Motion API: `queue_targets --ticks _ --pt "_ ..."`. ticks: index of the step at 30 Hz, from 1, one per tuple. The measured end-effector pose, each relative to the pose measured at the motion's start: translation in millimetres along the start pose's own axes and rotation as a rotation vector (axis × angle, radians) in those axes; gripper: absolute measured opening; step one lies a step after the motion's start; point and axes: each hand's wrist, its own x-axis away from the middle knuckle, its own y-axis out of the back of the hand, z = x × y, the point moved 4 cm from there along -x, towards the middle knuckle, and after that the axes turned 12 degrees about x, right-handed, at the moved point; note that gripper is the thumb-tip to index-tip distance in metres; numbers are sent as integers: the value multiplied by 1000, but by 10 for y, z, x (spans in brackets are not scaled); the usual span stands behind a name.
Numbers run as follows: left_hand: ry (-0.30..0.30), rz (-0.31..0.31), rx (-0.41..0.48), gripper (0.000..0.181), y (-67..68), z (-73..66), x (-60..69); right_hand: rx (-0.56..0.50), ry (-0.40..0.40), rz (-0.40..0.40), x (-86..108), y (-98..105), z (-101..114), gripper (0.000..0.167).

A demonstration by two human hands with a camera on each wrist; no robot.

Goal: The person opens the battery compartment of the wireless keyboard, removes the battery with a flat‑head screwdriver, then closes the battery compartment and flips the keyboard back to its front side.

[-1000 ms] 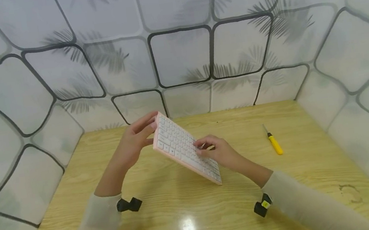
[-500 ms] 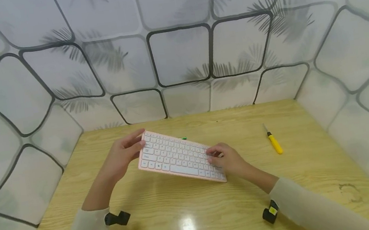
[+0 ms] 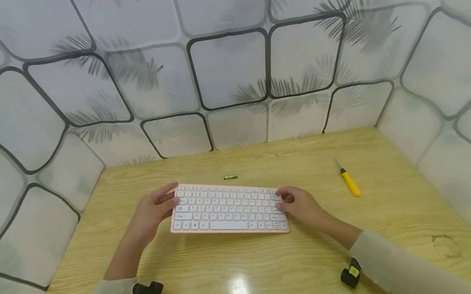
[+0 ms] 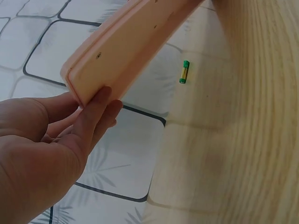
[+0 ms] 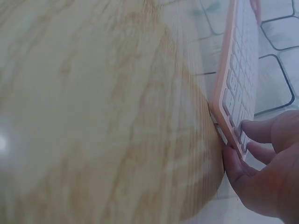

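A pink keyboard [image 3: 228,209] with white keys faces up, its left end higher than its right. My left hand [image 3: 151,214] grips that left end, thumb over the keys and fingers beneath, as the left wrist view shows on the pink underside [image 4: 110,58]. At the other end my right hand [image 3: 303,206] pinches the keyboard's right edge between thumb and fingers. The keyboard's right corner [image 5: 229,126] is close to the wooden table; I cannot tell whether it touches. A green and gold battery [image 3: 230,177] lies on the table just beyond the keyboard's far edge.
A screwdriver [image 3: 349,181] with a yellow handle lies at the right of the wooden table [image 3: 183,293]. Patterned white walls [image 3: 230,73] border the table at the back and on both sides. A bright reflection shows near the front.
The keyboard has swung from a steep tilt to a flatter one, its left end moving down and left. Both hands moved with it, still holding. The battery behind it has come into sight.
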Motion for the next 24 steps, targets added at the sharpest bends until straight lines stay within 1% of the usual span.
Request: queue_targets --ticks 5,9,11,16,22,24 --pt "8 5 -23 59 20 130 27 2 -10 -3 17 -14 -5 36" --pt "16 18 -47 60 -6 212 28 8 -29 -14 39 13 -25 36" --pt "26 16 -45 60 -25 264 12 11 -39 -7 38 42 -39 37" --pt "36 0 -29 58 -96 397 -45 20 -27 14 13 126 -103 38" --pt "52 -43 6 55 -215 482 -144 52 -13 11 -63 217 -220 38" --pt "54 -52 4 55 -251 507 -186 60 -16 8 -87 251 -252 38"
